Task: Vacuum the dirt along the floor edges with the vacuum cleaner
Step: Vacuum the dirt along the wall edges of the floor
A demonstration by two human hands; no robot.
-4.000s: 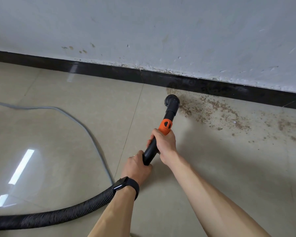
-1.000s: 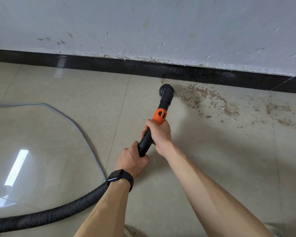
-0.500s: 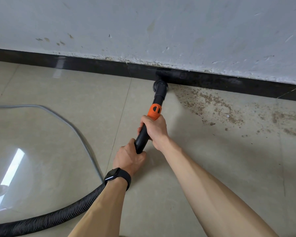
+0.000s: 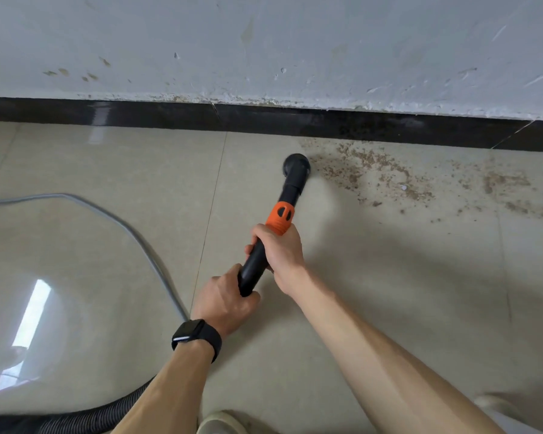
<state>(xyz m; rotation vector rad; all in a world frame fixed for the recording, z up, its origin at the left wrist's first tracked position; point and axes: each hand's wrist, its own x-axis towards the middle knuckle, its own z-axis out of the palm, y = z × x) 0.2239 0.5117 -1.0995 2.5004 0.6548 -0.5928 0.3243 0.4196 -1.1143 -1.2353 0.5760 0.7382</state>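
On vacuum wand point(image 4: 255, 267) — right hand point(image 4: 283, 251) gripping ahead, left hand point(image 4: 224, 303) behind.

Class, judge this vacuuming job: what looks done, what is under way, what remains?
Done: the floor along the skirting left of the nozzle looks clean. In hand: left hand and right hand grip the wand, nozzle at the left rim of the dirt. Left: nearly the whole brown patch, stretching right along the skirting to the frame's edge.
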